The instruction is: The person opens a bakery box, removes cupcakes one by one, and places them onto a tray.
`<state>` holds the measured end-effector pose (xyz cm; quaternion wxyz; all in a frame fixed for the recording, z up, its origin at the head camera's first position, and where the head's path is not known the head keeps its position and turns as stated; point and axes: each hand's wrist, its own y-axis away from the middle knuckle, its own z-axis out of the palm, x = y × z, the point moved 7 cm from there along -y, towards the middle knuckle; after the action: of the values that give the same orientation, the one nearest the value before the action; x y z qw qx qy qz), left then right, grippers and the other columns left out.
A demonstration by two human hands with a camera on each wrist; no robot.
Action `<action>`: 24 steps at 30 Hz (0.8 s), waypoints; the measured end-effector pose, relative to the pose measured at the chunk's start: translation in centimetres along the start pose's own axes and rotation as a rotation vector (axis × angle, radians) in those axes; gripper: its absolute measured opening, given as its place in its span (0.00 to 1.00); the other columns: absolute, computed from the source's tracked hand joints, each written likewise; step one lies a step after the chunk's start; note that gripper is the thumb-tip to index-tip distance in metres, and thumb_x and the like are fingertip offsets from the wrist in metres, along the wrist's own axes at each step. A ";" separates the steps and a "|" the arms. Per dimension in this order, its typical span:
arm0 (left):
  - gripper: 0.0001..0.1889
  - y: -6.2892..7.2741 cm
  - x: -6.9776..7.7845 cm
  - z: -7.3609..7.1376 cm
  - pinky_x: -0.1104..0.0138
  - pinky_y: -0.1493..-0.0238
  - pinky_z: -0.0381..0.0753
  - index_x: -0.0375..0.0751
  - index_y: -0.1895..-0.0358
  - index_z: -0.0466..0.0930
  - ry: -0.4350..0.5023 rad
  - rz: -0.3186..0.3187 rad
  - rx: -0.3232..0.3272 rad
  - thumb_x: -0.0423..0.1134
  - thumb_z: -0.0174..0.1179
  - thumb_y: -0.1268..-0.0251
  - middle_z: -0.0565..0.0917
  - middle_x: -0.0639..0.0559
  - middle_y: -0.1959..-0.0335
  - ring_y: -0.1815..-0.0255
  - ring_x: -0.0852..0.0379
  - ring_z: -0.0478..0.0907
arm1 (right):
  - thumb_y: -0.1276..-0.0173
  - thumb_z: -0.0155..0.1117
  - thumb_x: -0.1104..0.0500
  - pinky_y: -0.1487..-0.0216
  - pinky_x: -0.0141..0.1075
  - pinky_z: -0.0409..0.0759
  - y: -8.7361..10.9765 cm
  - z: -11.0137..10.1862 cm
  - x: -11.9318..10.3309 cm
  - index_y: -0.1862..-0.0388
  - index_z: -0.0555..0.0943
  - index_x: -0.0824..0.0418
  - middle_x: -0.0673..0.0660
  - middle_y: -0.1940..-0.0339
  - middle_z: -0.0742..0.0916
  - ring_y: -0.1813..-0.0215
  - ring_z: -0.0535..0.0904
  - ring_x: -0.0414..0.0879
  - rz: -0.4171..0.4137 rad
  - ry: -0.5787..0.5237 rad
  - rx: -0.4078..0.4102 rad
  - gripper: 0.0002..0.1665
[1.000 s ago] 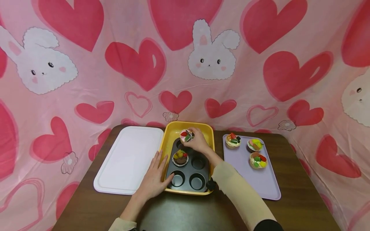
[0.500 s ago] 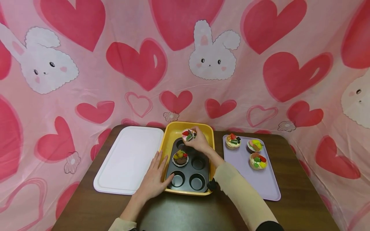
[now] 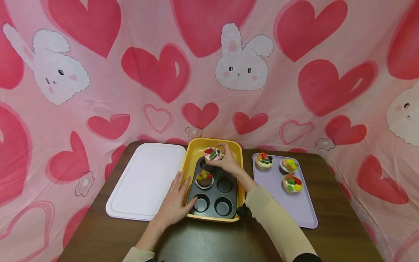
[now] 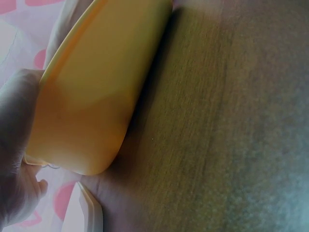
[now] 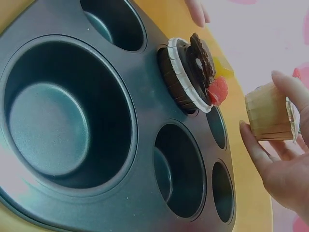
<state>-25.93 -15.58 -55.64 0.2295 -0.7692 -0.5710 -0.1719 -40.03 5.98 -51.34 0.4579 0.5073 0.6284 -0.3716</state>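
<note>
My right hand [image 3: 230,163] grips a cupcake [image 3: 212,154] topped with pale cream and fruit pieces, above the far left cup of a dark muffin tin [image 3: 212,199]. In the right wrist view the cupcake's tan paper case [image 5: 270,116] sits between thumb and fingers, tilted and apart from the tin. A chocolate cupcake [image 3: 204,179] with fruit stands in the middle left cup. The tin lies in a yellow tray [image 3: 214,219]. My left hand [image 3: 175,198] rests on the tray's left rim, fingers extended; the left wrist view shows that hand [image 4: 17,121] at the rim.
A white board [image 3: 145,182] lies left of the yellow tray. To the right is a lilac tray [image 3: 278,203] bearing three fruit-topped cupcakes, one being a cream cupcake [image 3: 263,160]. A pink fabric backdrop [image 3: 147,123] with hearts and rabbits hangs behind the wooden table [image 3: 196,240].
My right hand has shifted slightly to the right, and the cupcake in it has turned a little, staying over the tin's far end. The left hand stays in place.
</note>
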 end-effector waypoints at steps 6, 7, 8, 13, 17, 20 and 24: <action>0.46 0.0 0.0 -0.1 0.35 0.13 0.61 0.45 0.11 0.61 0.002 -0.009 -0.011 0.59 0.65 0.26 0.46 0.43 0.05 0.05 0.36 0.44 | 0.32 0.82 0.59 0.26 0.52 0.85 0.1 -0.3 0.0 0.22 0.62 0.54 0.67 0.26 0.79 0.32 0.81 0.61 0.010 -0.044 -0.013 0.48; 0.46 0.0 0.1 -0.1 0.35 0.13 0.61 0.45 0.11 0.61 0.001 -0.009 -0.011 0.59 0.65 0.26 0.46 0.43 0.05 0.05 0.36 0.44 | 0.32 0.82 0.59 0.27 0.50 0.85 0.1 -0.3 0.0 0.23 0.62 0.54 0.67 0.27 0.79 0.32 0.81 0.60 0.016 -0.047 -0.013 0.48; 0.46 0.0 0.1 -0.1 0.35 0.13 0.61 0.45 0.11 0.61 0.001 -0.009 -0.010 0.59 0.65 0.26 0.46 0.42 0.05 0.05 0.36 0.44 | 0.32 0.82 0.60 0.28 0.48 0.86 0.2 -0.4 0.0 0.23 0.63 0.54 0.68 0.28 0.80 0.33 0.81 0.60 0.018 -0.052 -0.013 0.47; 0.45 0.0 0.2 -0.3 0.35 0.13 0.61 0.44 0.12 0.61 0.003 -0.003 -0.002 0.58 0.65 0.26 0.47 0.41 0.06 0.05 0.36 0.45 | 0.31 0.80 0.61 0.35 0.40 0.86 0.5 -0.8 -0.3 0.25 0.65 0.56 0.69 0.32 0.82 0.37 0.82 0.59 0.031 -0.065 0.000 0.43; 0.45 0.0 0.3 -0.3 0.35 0.13 0.62 0.44 0.12 0.62 0.007 -0.003 0.002 0.57 0.65 0.26 0.47 0.41 0.06 0.05 0.36 0.45 | 0.30 0.80 0.62 0.32 0.42 0.85 0.7 -1.1 -0.3 0.25 0.66 0.57 0.69 0.31 0.81 0.35 0.81 0.59 0.035 -0.077 0.006 0.42; 0.45 0.0 0.3 -0.3 0.35 0.13 0.62 0.44 0.12 0.61 0.011 -0.006 -0.001 0.57 0.66 0.26 0.46 0.42 0.05 0.05 0.36 0.45 | 0.30 0.79 0.63 0.28 0.44 0.85 0.7 -1.3 -0.3 0.25 0.65 0.57 0.69 0.30 0.81 0.34 0.81 0.60 0.034 -0.092 0.000 0.42; 0.45 0.0 0.2 -0.3 0.35 0.13 0.62 0.45 0.12 0.61 0.010 -0.010 -0.005 0.58 0.65 0.26 0.46 0.42 0.05 0.05 0.36 0.45 | 0.29 0.78 0.62 0.30 0.40 0.85 0.8 -1.8 -0.3 0.24 0.64 0.57 0.69 0.30 0.81 0.35 0.82 0.58 0.032 -0.101 -0.010 0.42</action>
<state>-25.86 -15.57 -55.28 0.2297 -0.7661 -0.5732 -0.1783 -39.59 7.68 -50.50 0.4973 0.4954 0.5983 -0.3862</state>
